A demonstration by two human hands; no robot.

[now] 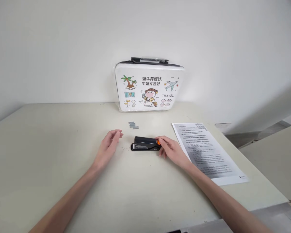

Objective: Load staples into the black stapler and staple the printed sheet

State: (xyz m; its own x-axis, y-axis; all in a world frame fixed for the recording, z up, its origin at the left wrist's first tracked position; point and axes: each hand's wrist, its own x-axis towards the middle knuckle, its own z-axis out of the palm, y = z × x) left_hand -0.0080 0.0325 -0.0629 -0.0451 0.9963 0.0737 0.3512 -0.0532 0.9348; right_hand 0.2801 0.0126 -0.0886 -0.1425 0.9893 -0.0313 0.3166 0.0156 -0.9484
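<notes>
A black stapler point(145, 141) lies on the counter point(126, 194) between the two hands, its orange-marked end held in the narrow grip of the right hand point(171, 149). The left hand point(108, 143) is near its other end, its grip loosely half open. Around them are small gray strips point(132, 125), a printed sheet point(196, 142) partly behind the right forearm point(208, 187), and a cartoon-printed case point(133, 72) upright by the wall point(75, 48).
</notes>
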